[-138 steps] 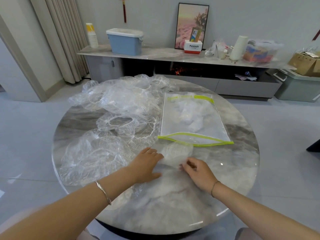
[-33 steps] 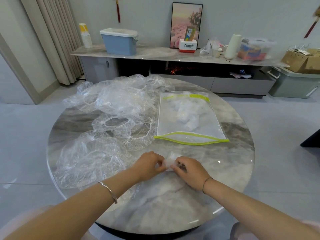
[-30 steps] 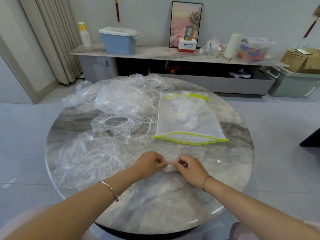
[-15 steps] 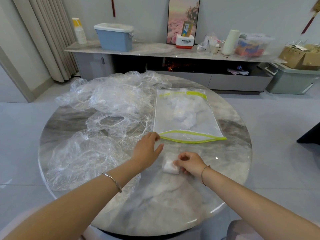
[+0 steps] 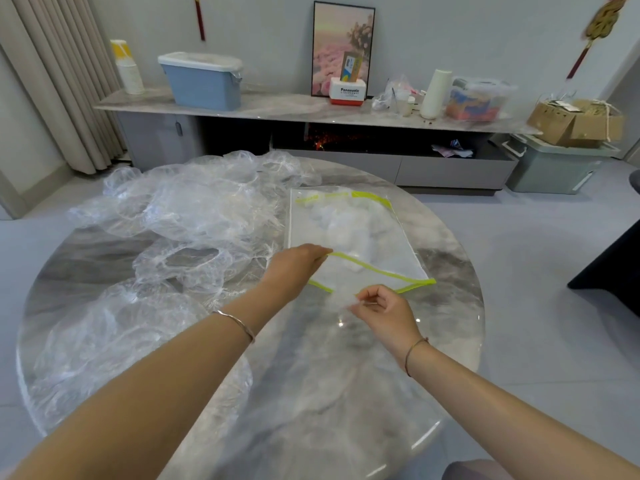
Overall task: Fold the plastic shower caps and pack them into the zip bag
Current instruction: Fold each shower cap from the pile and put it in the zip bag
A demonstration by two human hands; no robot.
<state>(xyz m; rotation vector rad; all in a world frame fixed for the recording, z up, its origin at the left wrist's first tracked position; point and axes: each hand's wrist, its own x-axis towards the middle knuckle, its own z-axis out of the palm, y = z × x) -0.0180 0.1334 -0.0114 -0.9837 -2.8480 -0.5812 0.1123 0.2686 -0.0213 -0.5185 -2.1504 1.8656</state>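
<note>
Round marble table (image 5: 311, 393) up close. R hand (image 5: 381, 310) sits just off the bag mouth, fingers curled, pinching a small folded cap (image 5: 349, 301) (blurry tbh). L hand (image 5: 294, 268) pinches the zip bag (image 5: 391, 258) by its top lip, holding it open, w/ folded caps inside. Loose shower caps (image 5: 180, 216) are heaped on the left. Behind: grey floor (image 5: 536, 271), low console (image 5: 277, 109) w/ blue bin (image 5: 202, 81), framed pic (image 5: 343, 39), curtain (image 5: 59, 81) far left.

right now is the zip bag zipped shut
No: the left hand pinches the upper green edge of the zip bag, lifted clear of the lower one.
</note>
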